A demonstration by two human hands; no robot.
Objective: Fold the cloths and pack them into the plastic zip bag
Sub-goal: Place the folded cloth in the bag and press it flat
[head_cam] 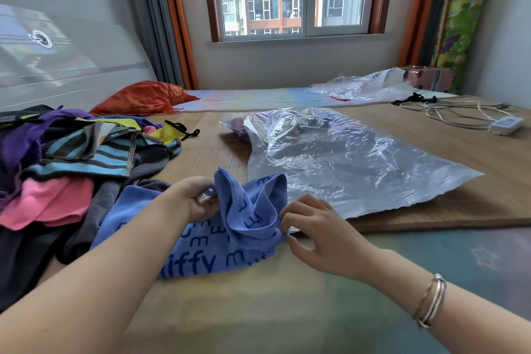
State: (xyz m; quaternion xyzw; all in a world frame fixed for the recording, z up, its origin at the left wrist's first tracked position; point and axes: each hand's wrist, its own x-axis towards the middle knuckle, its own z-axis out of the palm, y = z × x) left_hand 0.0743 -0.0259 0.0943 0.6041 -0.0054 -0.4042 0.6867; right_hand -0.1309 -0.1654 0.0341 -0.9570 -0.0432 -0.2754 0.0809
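Both hands, left hand [198, 201] and right hand [310, 227], are pinching the bunched blue cloth [201, 244] at lower center, just below the zip bag [359, 170], so I'd flatten it and match corners before folding.

At the lower centre of the frame I have a blue cloth [230, 233] with dark lettering bunched up between both hands, my left hand [195, 198] pinching its raised fold and my right hand [313, 227] gripping its right edge with the fingertips. Just beyond it, right of centre, the clear plastic zip bag [344, 164] lies crinkled on the wooden board [488, 152], its near edge touching the cloth. A heap of mixed cloths [71, 158] fills the left side, and two bracelets [431, 299] sit on my right wrist at lower right.
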